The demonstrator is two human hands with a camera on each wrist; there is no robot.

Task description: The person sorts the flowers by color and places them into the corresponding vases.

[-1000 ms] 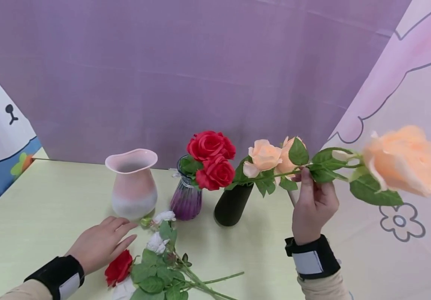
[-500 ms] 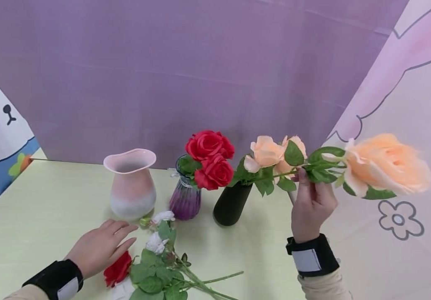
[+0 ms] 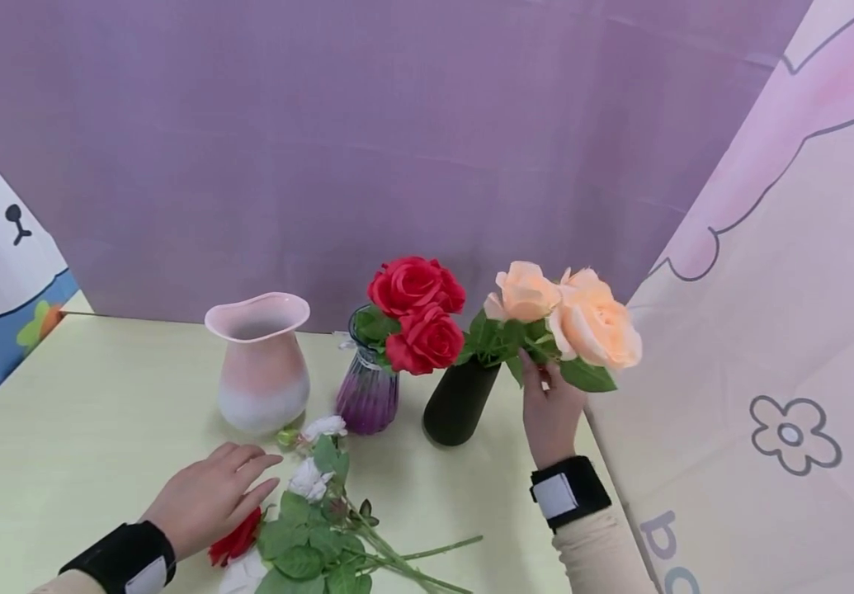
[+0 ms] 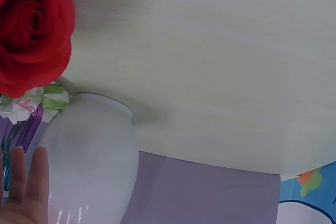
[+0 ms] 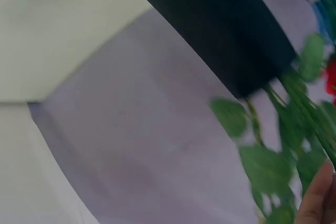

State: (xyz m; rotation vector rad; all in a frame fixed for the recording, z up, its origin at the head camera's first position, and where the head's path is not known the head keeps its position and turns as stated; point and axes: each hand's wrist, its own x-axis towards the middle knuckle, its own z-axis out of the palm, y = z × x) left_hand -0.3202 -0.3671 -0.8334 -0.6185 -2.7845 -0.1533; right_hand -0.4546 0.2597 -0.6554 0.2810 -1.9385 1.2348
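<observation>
My right hand (image 3: pixel 554 412) pinches the leafy stem of a large peach rose (image 3: pixel 599 320) beside the mouth of the black vase (image 3: pixel 460 404). Another peach rose (image 3: pixel 523 290) stands in that vase. In the right wrist view, green stems run into the dark vase (image 5: pixel 220 30), and my fingertips (image 5: pixel 317 192) show at the lower right corner. My left hand (image 3: pixel 207 495) hovers with relaxed fingers over a red rose (image 3: pixel 237 540), which it partly hides. That rose lies among white roses (image 3: pixel 310 480) and green leaves on the table.
A pink and white vase (image 3: pixel 263 379) with a flared rim stands at the left. Between it and the black vase is a purple glass vase (image 3: pixel 369 400) with red roses (image 3: pixel 427 338). A purple cloth (image 3: pixel 367 165) hangs behind the table (image 3: pixel 100 396).
My right hand has moved left and slightly down, bringing the large peach rose close to the black vase, its stem sinking in. The left hand has barely moved.
</observation>
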